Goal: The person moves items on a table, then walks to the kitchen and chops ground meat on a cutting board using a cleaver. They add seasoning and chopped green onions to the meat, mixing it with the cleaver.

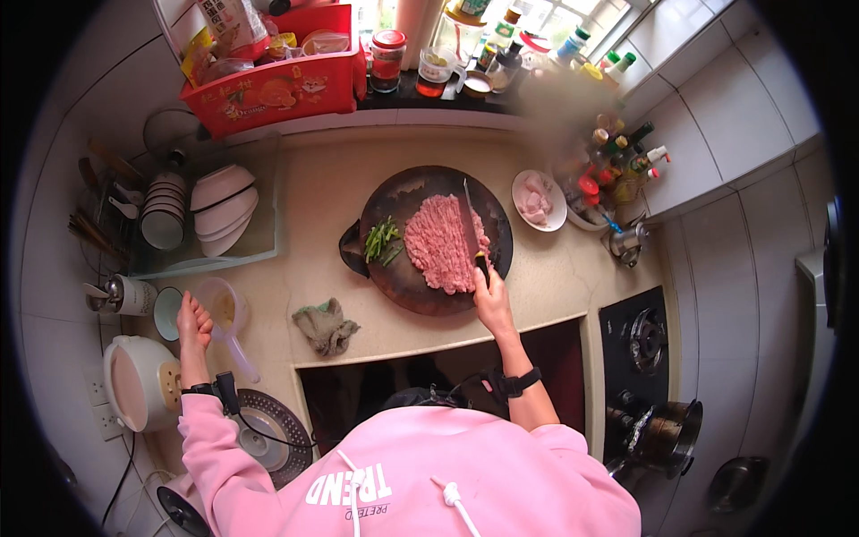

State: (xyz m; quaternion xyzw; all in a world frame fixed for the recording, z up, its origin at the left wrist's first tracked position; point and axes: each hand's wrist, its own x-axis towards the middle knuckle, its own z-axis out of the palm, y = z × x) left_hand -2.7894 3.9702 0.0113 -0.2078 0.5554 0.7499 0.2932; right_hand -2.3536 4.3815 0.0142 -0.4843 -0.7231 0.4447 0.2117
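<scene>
My right hand [493,302] grips the dark handle of a kitchen knife [468,218]. The blade lies over flattened minced meat [439,245], toward its right side. Beneath the meat is a round dark chopping board [429,305], with a small heap of cut green vegetable [382,240] at its left. My left hand [194,320] is off to the left with its fingers curled, between a pale green bowl [167,314] and a translucent purple dipper [236,332]. Whether anything is inside those fingers cannot be seen.
A white plate of pale meat pieces [539,201] sits right of the board. A crumpled cloth [327,327] lies near the counter's front edge. Stacked bowls [225,208] stand back left, bottles [621,158] back right. A gas hob [634,335] holds a pot [664,440].
</scene>
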